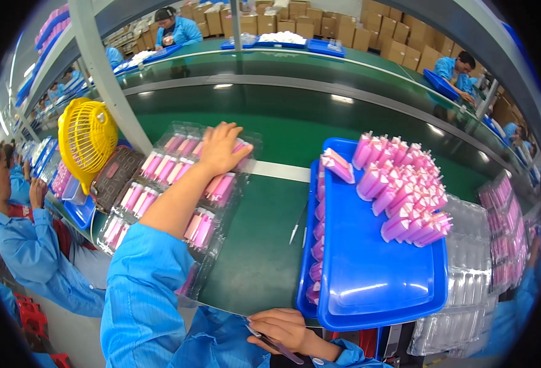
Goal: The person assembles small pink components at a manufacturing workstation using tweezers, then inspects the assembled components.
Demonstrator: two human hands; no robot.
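Shiny, clear plastic packaging (226,211) is lying on the green bench (255,245). Left hand's (224,147) fanned wide over its far end; right hand's (282,331) low, by the near edge, pinching. Glossy pink-and-white pieces (220,189) fill the pockets in bunches. Right's got slim tweezers (279,348).

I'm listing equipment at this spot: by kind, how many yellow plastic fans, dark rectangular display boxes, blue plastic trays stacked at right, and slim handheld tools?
Yellow plastic fan: 1
Dark rectangular display box: 1
Blue plastic trays: 2 visible
Slim tool in right hand: 1
Total: 5
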